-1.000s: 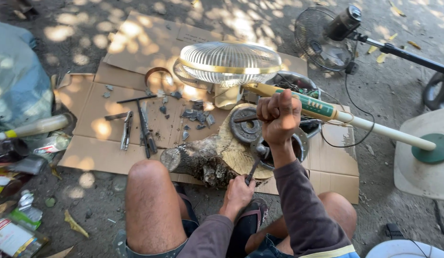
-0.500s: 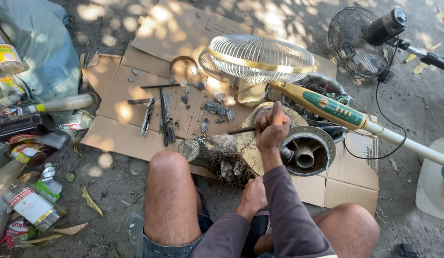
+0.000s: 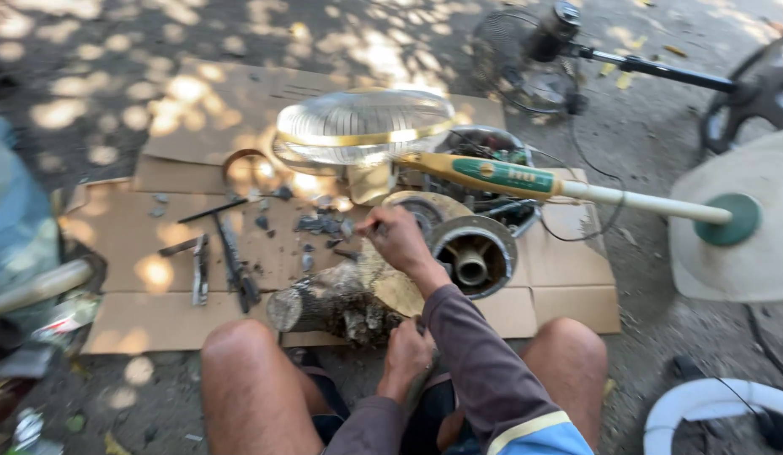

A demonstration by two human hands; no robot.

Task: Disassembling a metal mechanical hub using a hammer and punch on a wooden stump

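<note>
Rough bark and pale cut wood mark the short log, which lies on flattened cardboard and serves as the landmark in the single head view. On top of the log rests a thin, dull-gold metal disc; it looks stiff and light, with a hard edge that could slip on the bark, so it is best pinned flat near its rim. The right hand is above the far end of the log, fingers closed around a slim dark tool whose tip barely shows. The left hand sits at the near side of the log, curled shut on a dark handle; what it is cannot be told. Just right of the log stands a round metal motor housing, which looks heavy. Beyond the log a wire fan guard lies over a cream-and-green fan pole. Left of the log, dark hand tools are scattered.
</note>
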